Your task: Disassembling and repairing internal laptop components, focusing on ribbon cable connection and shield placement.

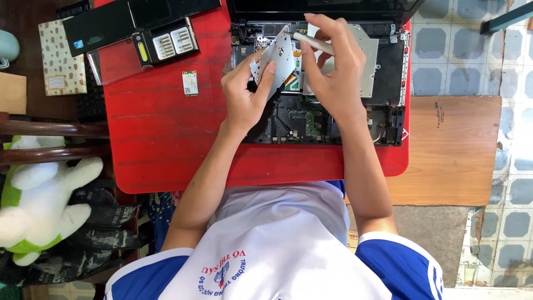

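On the red table (166,139), toward its far edge, an opened laptop (333,111) is laid with its bottom cover gone and its boards and metal shields bared; this laptop is taken as the landmark for what follows. Above its middle, a thin silver metal plate (276,60) is held tilted, lifted clear of the body on its near side, with the left hand (244,97) closed around the plate's lower edge, thumb on its face and fingers curled behind. Just right of the plate, a slim white tool (313,43) is pinched between the thumb and bent fingers of the right hand (333,72), its tip set at the plate's upper edge. The dismantling is judged to be well advanced: a small green card (190,83) is already laid out to the left of the laptop, a black cover panel (139,16) is set farther left and beyond it, and a clear case of screwdriver bits (166,44) is parked beside that. Whether the plate is fully free of the body cannot be told. Open red surface is left between the laptop and the person, and more to the laptop's left, near the card. To the laptop's right the table edge is met almost at once, with a wooden board (449,150) and tiled floor (516,83) below, so little room is offered there. A white and green soft toy (39,200) is seen well left of the table.
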